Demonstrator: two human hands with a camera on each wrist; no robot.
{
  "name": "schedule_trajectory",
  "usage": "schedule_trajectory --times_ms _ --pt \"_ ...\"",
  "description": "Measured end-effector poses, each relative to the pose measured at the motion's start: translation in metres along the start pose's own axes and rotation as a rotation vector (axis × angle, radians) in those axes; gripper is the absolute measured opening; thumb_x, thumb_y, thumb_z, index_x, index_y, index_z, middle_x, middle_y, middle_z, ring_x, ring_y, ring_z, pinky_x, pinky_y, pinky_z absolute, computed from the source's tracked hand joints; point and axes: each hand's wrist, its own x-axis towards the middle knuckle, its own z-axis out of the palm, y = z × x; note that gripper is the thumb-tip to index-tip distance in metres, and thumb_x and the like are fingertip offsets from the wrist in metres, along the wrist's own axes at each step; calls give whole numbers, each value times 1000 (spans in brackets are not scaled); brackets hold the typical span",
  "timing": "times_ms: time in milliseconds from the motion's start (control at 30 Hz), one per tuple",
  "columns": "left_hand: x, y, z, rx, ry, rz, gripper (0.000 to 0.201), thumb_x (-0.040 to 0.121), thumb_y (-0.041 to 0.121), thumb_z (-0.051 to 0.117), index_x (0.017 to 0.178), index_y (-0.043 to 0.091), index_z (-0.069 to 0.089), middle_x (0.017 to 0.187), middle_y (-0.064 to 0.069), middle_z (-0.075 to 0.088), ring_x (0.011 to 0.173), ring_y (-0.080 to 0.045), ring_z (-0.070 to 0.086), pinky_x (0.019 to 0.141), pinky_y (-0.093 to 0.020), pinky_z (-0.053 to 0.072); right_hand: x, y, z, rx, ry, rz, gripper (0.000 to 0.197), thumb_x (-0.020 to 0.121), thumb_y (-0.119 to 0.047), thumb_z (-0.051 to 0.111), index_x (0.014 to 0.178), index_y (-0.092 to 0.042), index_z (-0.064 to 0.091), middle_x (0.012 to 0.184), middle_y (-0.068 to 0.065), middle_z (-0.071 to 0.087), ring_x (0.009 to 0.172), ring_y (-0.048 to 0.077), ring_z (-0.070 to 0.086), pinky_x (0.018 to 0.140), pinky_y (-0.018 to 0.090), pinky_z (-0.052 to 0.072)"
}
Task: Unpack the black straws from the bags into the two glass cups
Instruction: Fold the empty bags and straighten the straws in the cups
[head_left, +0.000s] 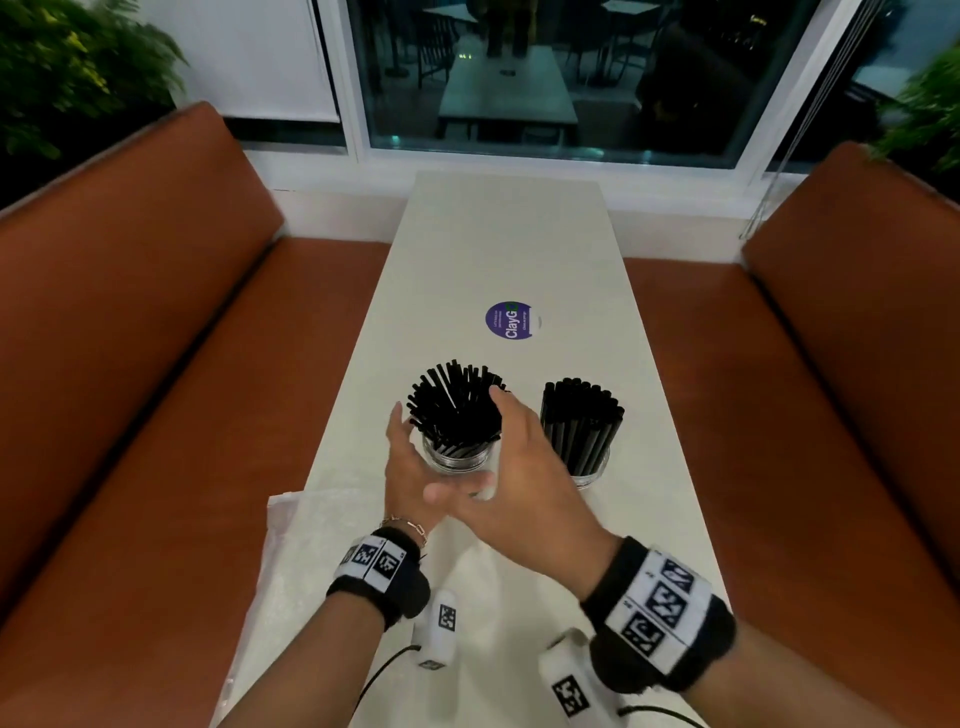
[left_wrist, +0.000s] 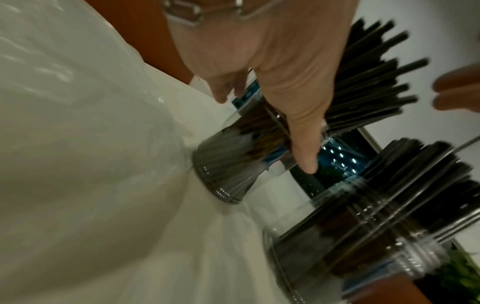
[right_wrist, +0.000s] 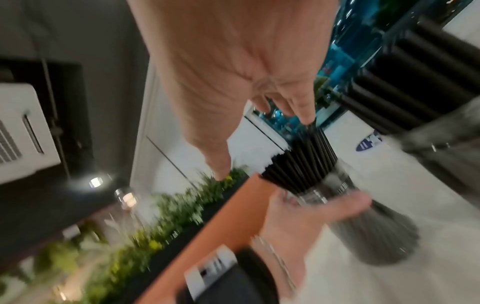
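Two glass cups stand mid-table, both full of black straws. In the left cup (head_left: 457, 460) the straws (head_left: 452, 405) fan out loosely. The right cup (head_left: 589, 470) holds a tight upright bunch (head_left: 579, 421). My left hand (head_left: 415, 457) cups the left cup's left side, its thumb (left_wrist: 303, 144) lying straight across the glass (left_wrist: 228, 164). My right hand (head_left: 498, 452) reaches in from the right with straight fingers, and its fingertips (right_wrist: 307, 119) touch the fanned straws (right_wrist: 298, 164). Neither hand holds a straw. The wrist views are blurred.
An empty clear plastic bag (head_left: 311, 545) lies on the near left of the white table (head_left: 493, 249). A round purple sticker (head_left: 509, 320) sits beyond the cups. Orange bench seats (head_left: 156, 389) flank the narrow table, and a window closes its far end.
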Motion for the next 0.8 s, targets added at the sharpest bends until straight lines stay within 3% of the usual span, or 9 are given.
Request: schedule_trajectory --times_ms 100,167,300,367,467,600,700,767,800 --pt "4 1 6 25 -23 71 106 70 19 94 156 18 32 132 -5 67 110 -20 68 96 -39 57 15 3 38 -90 42 37 132 82 -56 81 167 -20 -12 177 7 -12 165 20 -10 134 38 14" --pt "7 -1 6 32 -47 87 85 82 1 84 152 13 38 120 -3 67 101 -18 67 85 -27 54 25 8 55 -135 87 45 136 81 -58 81 166 -16 -16 175 11 -20 163 24 -18 134 41 15" --pt "18 -13 -3 53 -127 111 49 95 23 77 138 18 53 111 21 67 104 5 69 77 -2 50 43 18 65 -277 198 8 125 82 -70 71 169 -19 -3 176 18 -9 164 33 -9 134 47 13" --pt "21 -19 -12 76 -189 87 68 72 18 94 127 25 56 110 23 66 97 22 64 77 3 48 49 23 63 -377 240 -56 114 79 -76 66 168 -29 12 177 19 2 164 36 4 132 50 16" --pt "20 -23 -26 35 -292 20 84 43 23 96 115 37 55 104 21 66 83 21 65 72 -1 51 58 30 62 -390 233 -140 106 76 -79 66 164 -36 27 176 15 15 162 38 17 129 55 26" --pt "25 -26 -26 14 -322 32 97 51 7 102 134 29 58 117 14 74 100 10 71 83 -12 59 75 30 58 -374 199 -187 98 76 -77 68 161 -39 35 172 12 27 158 37 28 124 53 36" --pt "20 -17 -20 32 -341 52 81 57 8 96 126 27 58 109 10 78 98 -9 77 78 -25 65 90 23 63 -415 228 -208 87 79 -74 67 155 -37 46 159 8 48 142 32 48 110 47 52" --pt "13 -11 -14 3 -294 62 58 70 17 89 119 26 61 102 14 78 86 -1 75 69 -22 62 99 18 71 -418 278 -182 70 83 -65 69 146 -35 59 141 3 63 124 28 58 95 44 59" --pt "10 -9 -11 -30 -274 47 57 75 23 85 126 26 60 109 18 75 90 4 72 74 -20 61 103 15 74 -414 316 -157 58 84 -57 71 136 -31 67 130 3 67 115 28 61 87 44 61"
